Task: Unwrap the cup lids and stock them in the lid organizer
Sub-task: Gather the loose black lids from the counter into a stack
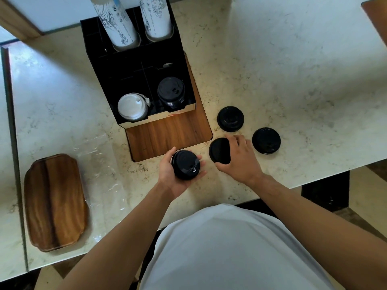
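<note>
My left hand (170, 174) cradles a short stack of black cup lids (185, 164) just in front of the black lid organizer (134, 65). My right hand (239, 159) grips a single black lid (218, 150) at its edge, tilted up off the marble counter. Two more black lids lie flat on the counter, one (230, 118) beside the organizer and one (266, 140) further right. In the organizer's front compartments stand a stack of white lids (132, 106) on the left and a stack of black lids (171, 91) on the right.
Two sleeves of white paper cups (117, 21) stand in the organizer's rear slots. The organizer rests on a wooden base (169, 137). A clear plastic wrapper (100, 164) lies crumpled on the counter to the left, beside a wooden tray (54, 203). The counter edge (314, 181) runs close on the right.
</note>
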A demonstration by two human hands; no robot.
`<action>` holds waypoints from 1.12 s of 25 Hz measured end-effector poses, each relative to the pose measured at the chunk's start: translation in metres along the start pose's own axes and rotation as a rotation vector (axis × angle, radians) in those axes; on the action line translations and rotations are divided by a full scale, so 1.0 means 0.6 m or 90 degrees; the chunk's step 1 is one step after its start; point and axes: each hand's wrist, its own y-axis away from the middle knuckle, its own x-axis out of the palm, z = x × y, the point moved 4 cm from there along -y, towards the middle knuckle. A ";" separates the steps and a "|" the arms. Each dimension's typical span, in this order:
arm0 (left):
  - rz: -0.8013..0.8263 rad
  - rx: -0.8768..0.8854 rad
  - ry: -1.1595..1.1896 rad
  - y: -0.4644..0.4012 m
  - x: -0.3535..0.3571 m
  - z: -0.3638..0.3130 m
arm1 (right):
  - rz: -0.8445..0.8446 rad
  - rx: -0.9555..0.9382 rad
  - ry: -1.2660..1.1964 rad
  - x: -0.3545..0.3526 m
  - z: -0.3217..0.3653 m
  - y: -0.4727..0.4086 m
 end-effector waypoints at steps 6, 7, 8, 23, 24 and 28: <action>0.061 -0.011 0.023 0.003 0.018 0.001 | -0.017 -0.098 -0.224 -0.013 0.093 0.031; 0.075 -0.011 0.018 0.004 0.024 0.002 | -0.017 -0.111 -0.217 -0.014 0.105 0.033; 0.086 -0.013 0.022 0.006 0.030 0.002 | -0.017 -0.120 -0.211 -0.014 0.113 0.033; 0.074 -0.040 -0.022 -0.015 0.054 0.029 | -0.032 -0.108 -0.186 -0.007 0.094 0.042; 0.069 -0.049 -0.025 -0.019 0.058 0.030 | -0.036 -0.102 -0.195 -0.009 0.087 0.043; 0.056 -0.074 -0.078 -0.029 0.079 0.037 | -0.041 -0.085 -0.210 -0.013 0.062 0.043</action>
